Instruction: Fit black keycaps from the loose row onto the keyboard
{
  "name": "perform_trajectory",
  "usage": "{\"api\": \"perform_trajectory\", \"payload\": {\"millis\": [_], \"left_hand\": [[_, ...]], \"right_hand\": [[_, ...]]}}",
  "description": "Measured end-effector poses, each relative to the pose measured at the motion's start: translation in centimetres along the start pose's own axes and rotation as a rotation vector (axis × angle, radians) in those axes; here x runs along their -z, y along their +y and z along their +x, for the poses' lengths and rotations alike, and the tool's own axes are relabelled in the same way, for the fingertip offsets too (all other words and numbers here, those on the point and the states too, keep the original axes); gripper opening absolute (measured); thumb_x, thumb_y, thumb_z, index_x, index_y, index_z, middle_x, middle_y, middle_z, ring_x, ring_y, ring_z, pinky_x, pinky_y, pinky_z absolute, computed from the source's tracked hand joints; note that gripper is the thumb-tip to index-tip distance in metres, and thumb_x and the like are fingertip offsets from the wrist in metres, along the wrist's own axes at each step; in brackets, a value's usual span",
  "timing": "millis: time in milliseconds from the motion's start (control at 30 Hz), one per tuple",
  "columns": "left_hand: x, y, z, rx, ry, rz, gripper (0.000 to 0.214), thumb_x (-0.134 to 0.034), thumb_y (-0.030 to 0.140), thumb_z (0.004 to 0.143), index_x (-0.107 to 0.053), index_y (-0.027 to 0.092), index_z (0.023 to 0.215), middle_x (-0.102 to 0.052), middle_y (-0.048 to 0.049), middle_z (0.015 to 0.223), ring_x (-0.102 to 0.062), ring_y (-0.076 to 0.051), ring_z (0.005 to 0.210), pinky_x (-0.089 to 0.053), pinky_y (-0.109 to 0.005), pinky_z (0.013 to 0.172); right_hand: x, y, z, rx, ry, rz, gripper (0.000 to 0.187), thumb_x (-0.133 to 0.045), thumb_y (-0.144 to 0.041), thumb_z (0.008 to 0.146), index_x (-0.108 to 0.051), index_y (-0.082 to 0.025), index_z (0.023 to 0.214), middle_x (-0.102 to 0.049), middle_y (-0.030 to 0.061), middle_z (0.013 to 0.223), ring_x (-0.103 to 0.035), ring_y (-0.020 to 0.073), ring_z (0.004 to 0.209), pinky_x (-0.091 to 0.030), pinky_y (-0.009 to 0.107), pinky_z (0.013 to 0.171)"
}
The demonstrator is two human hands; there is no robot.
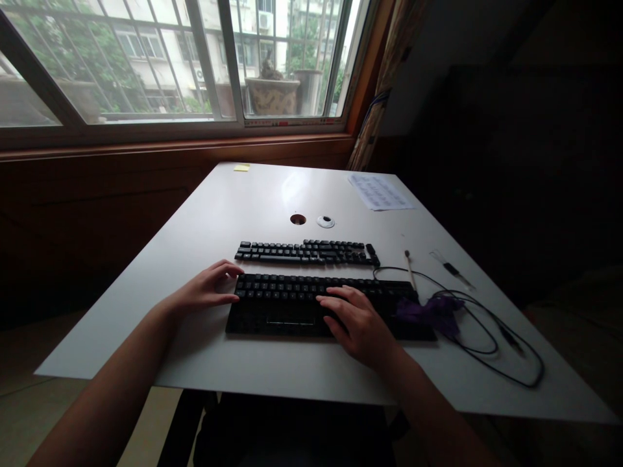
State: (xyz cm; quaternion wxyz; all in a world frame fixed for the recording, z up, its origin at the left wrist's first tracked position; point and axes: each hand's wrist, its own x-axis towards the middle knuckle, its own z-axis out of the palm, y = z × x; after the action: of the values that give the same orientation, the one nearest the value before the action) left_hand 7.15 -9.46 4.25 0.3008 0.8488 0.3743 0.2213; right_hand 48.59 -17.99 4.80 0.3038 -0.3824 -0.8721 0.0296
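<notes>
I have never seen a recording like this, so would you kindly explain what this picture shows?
No machine is involved: a camera worn on a person's head looks forward and down. Their bare left hand touches the left edge of a black keyboard; the right hand lies over its keys. Neither seems to lift anything. Beyond, loose keycaps sit in rows on the white table. At the right lie crumpled purple material, a cable and a wire keycap puller, with printed papers farther back.

I have the left hand [207,287] at the left edge of the keyboard [287,311], fingers apart, and the right hand [354,319] across its middle. Beyond it I see rows of keycaps [292,253]; to the right, a purple cloth [431,312] and a cable [510,337].
</notes>
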Motion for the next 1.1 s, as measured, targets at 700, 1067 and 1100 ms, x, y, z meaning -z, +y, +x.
{"api": "perform_trajectory", "payload": {"millis": [700,1067,1100], "left_hand": [[-0.02,-0.42,-0.09,0.003,-0.010,-0.014,0.049,-0.074,0.044,0.092,-0.056,0.028,0.135,-0.057,-0.0076,0.129,-0.060,-0.025,0.115,-0.052,-0.037,0.096],[-0.05,-0.24,0.03,0.002,-0.008,-0.008,0.049,-0.074,0.045,0.092,-0.056,0.027,0.134,-0.058,-0.0075,0.128,-0.060,-0.025,0.115,-0.052,-0.037,0.097],[-0.05,-0.25,0.04,0.005,-0.006,-0.007,0.048,-0.073,0.045,0.092,-0.057,0.027,0.134,-0.058,-0.0074,0.128,-0.060,-0.025,0.114,-0.052,-0.037,0.097]], "right_hand": [[-0.07,0.10,-0.06,0.017,0.049,-0.006,0.038,-0.061,-0.022,0.097,-0.060,-0.024,0.135,-0.073,0.0105,0.128,-0.062,0.0293,0.131,-0.047,0.059,0.114],[-0.22,0.18,-0.03,-0.002,0.039,-0.001,0.031,-0.058,-0.020,0.098,-0.063,-0.024,0.128,-0.071,0.0113,0.129,-0.063,0.0282,0.128,-0.048,0.055,0.112],[-0.21,0.16,-0.02,0.003,0.046,0.006,0.030,-0.057,-0.019,0.098,-0.064,-0.024,0.126,-0.072,0.0110,0.128,-0.063,0.0279,0.127,-0.048,0.055,0.111]]}}
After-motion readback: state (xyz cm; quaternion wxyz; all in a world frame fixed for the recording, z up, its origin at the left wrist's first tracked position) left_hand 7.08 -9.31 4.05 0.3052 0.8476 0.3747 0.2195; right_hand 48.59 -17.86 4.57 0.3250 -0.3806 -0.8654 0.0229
